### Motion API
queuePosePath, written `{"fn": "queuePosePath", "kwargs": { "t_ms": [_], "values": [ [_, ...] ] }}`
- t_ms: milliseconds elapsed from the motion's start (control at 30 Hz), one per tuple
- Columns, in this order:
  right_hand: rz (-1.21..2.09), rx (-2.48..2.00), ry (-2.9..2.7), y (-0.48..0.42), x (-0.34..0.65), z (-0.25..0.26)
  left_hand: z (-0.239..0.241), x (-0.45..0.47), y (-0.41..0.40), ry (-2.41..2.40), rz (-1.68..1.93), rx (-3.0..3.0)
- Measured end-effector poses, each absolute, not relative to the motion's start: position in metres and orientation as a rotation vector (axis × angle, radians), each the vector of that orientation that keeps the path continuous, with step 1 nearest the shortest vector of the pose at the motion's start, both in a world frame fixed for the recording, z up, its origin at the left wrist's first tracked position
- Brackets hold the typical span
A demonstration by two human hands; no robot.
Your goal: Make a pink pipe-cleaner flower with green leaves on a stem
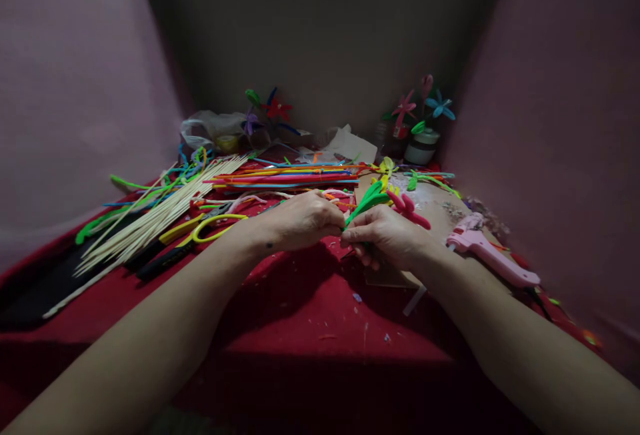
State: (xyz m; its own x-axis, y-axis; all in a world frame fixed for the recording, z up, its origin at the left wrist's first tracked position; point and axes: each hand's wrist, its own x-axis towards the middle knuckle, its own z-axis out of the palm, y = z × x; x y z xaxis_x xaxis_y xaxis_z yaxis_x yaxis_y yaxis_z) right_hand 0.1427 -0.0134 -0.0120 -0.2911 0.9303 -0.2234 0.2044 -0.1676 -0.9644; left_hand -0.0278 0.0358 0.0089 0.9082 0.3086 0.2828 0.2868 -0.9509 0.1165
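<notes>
The right grip (385, 232) is pinched around the lower end of a green fuzzy piece (371, 203), whose loops rise above thumb and finger. The left grip (307, 216) is curled closed right beside it, its fingertips meeting that same end; whatever lies between them is hidden.

Beyond the right grip, at the back of the red-covered surface (320, 322), stands a pale jar (421, 148) with a dark band around its lower part; a blue flower (440, 105) rises over it. Just left of the jar is a darker container with a red patch, and a pink flower (404, 107) leans above it; which vessel holds that stem cannot be told. Beyond the left grip, a red flower (277, 110) and a purple flower (250, 122) stand grouped over what looks like a clear vessel, too dim to make out. Beside them a clear plastic bag (215, 122) sits crumpled, with a yellow roll (229, 144) at its foot; whether the roll is inside is unclear.

Nearer, a bundle of coloured stems (290, 178) lies just past the left grip, with tools with yellow and black handles (183, 230) and pale sticks (165, 212) out to its left. A pink looped piece (410, 210) lies just behind the right grip, and a pink glue gun (493, 252) rests to its right.
</notes>
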Motion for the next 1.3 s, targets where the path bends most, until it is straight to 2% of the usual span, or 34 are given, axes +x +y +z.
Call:
{"fn": "queuePosePath", "kwargs": {
  "t_ms": [133,500,700,1300],
  "values": [
    [1.513,-1.365,-1.508,-0.013,0.144,-0.013,0.007,-0.027,0.034,0.473,0.372,3.002],
    [1.571,-0.982,-0.991,-0.011,0.145,-0.008,0.019,-0.031,0.034,0.991,0.692,2.349],
    [1.369,-0.941,-1.021,-0.007,0.142,-0.018,0.012,-0.026,0.035,0.990,0.761,2.262],
    [1.210,-0.972,-1.014,-0.011,0.138,-0.019,0.009,-0.020,0.027,1.047,0.783,2.200]
  ]
}}
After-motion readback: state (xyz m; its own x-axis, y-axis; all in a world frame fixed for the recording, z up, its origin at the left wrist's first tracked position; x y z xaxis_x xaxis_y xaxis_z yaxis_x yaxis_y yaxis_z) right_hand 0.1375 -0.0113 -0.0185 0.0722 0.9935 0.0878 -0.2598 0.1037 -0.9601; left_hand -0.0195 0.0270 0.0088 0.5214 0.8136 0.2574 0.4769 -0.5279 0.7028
